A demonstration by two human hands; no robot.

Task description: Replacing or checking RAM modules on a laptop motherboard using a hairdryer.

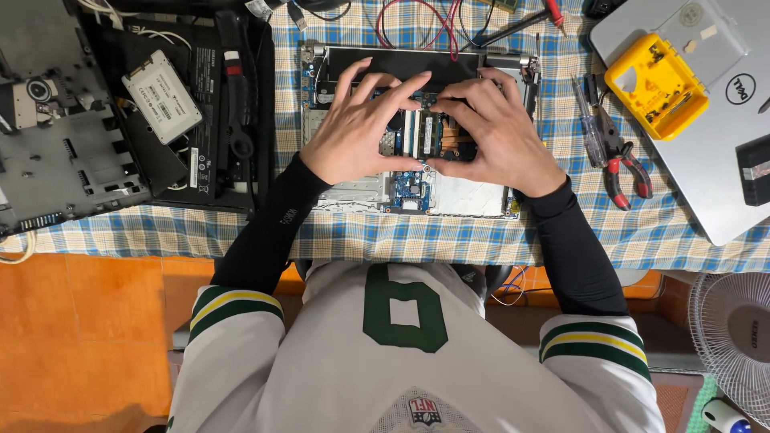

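Note:
An opened laptop base (449,196) lies on the checked cloth in front of me, its circuit board exposed. My left hand (361,128) and my right hand (489,128) both rest on it, fingers spread and curved. Their fingertips meet over a green memory module (425,128) in the middle of the board, thumbs pressing near its lower edge. Neither hand lifts anything. The palms hide much of the board.
Another dismantled black laptop (216,120) with a silver drive (162,96) on it lies at left. Pliers (626,164), a screwdriver (589,128), a yellow parts box (656,84) on a closed silver laptop (714,160) sit at right. A fan (734,337) stands lower right.

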